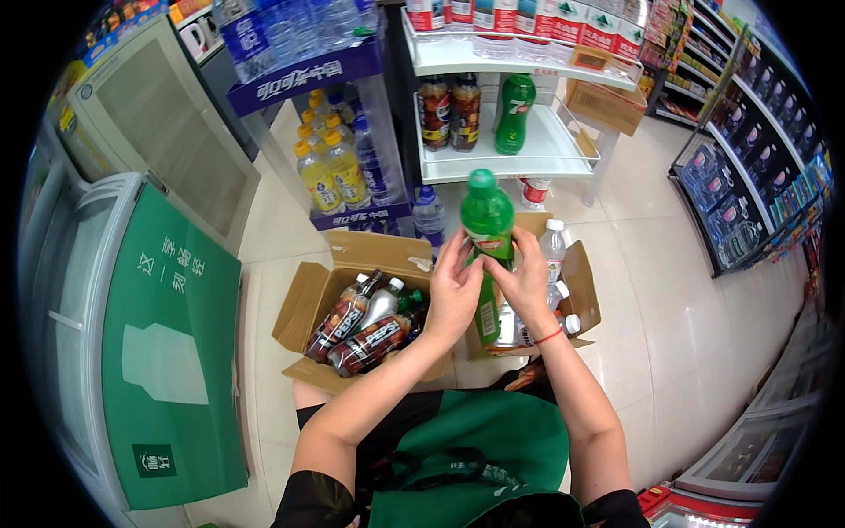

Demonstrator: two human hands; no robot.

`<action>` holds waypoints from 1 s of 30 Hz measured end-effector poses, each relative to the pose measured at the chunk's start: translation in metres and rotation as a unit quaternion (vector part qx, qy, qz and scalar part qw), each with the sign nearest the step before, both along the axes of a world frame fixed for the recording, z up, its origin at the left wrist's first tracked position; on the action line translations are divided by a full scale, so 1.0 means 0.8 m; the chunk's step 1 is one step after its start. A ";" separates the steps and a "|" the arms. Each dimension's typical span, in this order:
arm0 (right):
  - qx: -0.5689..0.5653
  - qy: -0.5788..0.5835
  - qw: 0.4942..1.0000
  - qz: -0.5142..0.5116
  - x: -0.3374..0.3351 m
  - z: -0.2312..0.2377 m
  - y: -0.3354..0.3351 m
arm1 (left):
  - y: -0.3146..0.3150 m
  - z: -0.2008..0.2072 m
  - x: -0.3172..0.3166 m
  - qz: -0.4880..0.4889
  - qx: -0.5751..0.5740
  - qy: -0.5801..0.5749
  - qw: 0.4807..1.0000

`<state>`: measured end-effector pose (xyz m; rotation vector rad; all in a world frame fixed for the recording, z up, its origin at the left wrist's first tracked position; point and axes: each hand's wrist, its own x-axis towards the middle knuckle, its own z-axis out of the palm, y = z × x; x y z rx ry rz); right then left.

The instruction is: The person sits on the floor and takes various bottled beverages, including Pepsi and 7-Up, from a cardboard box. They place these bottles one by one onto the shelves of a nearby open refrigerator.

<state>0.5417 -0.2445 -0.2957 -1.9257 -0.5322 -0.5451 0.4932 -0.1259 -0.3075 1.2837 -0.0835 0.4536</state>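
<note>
Both my hands are closed round a green plastic soda bottle (488,218), held upright in front of me with its green cap at the top. My left hand (454,289) grips its left side, and my right hand (526,280), with a red string at the wrist, grips the right. Below left stands an open cardboard box (299,299) of dark cola bottles (371,343) and a silver bottle (382,305). Partly behind the green bottle, another open cardboard box (583,290) holds several clear bottles (554,246) with white caps.
Ahead, a white shelf rack (546,164) bears two cola bottles (450,113) and a green bottle (515,114). Left of it, a blue display stand (290,84) holds yellow and blue bottles. A green-sided chest freezer (176,352) stands at the left; a stocked rack (748,150) stands far right.
</note>
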 end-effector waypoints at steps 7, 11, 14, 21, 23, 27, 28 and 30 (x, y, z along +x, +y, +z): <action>0.010 -0.018 0.996 -0.088 0.078 0.007 -0.047 | -0.047 0.032 0.073 -0.052 0.045 0.012 0.998; 0.029 -0.018 0.993 -0.109 0.123 0.011 -0.058 | -0.061 0.029 0.126 -0.047 0.075 -0.020 0.996; 0.074 -0.006 0.993 -0.095 0.149 0.018 -0.057 | -0.070 0.027 0.162 -0.038 0.058 -0.057 0.996; 0.121 -0.068 0.986 -0.090 0.227 -0.003 -0.068 | -0.075 0.038 0.223 -0.076 0.119 -0.068 0.988; 0.127 -0.074 0.984 -0.095 0.242 -0.004 -0.068 | -0.081 0.046 0.233 -0.092 0.100 -0.060 0.989; 0.144 -0.065 0.982 -0.107 0.267 0.000 -0.063 | -0.081 0.044 0.263 -0.100 0.122 -0.078 0.984; 0.152 -0.056 0.981 -0.103 0.273 0.000 -0.062 | -0.082 0.040 0.271 -0.100 0.125 -0.081 0.984; 0.138 -0.054 0.983 -0.106 0.284 -0.002 -0.062 | -0.082 0.035 0.284 -0.098 0.134 -0.088 0.982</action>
